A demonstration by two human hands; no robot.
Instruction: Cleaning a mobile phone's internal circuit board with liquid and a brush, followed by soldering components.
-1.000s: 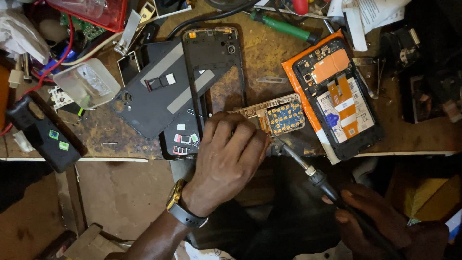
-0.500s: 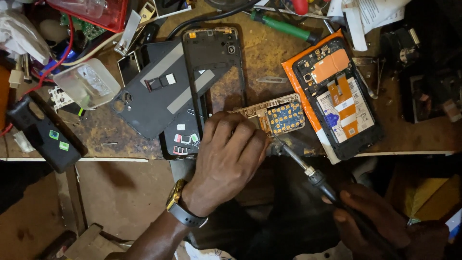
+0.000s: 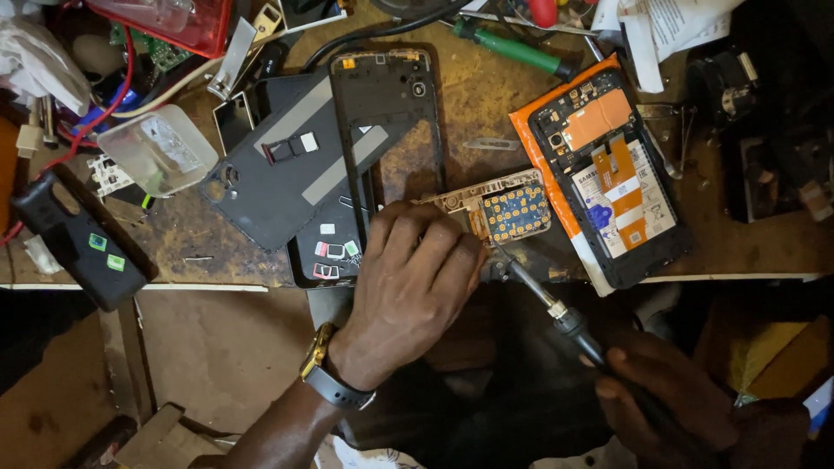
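Pinning small keypad circuit board (image 3: 504,208) flat at near bench edge, left hand (image 3: 408,287) presses fingers down, steadying it. Right hand (image 3: 669,399) grips soldering iron (image 3: 547,304) handle, tip angled onto board's near edge. Opened phone (image 3: 612,178) lies right, apart.

left hand (image 3: 408,291) covers near end of keypad board (image 3: 508,208) | soldering iron (image 3: 556,317) handle lost in dark under right hand (image 3: 669,399) | red box (image 3: 165,17) cut by top edge
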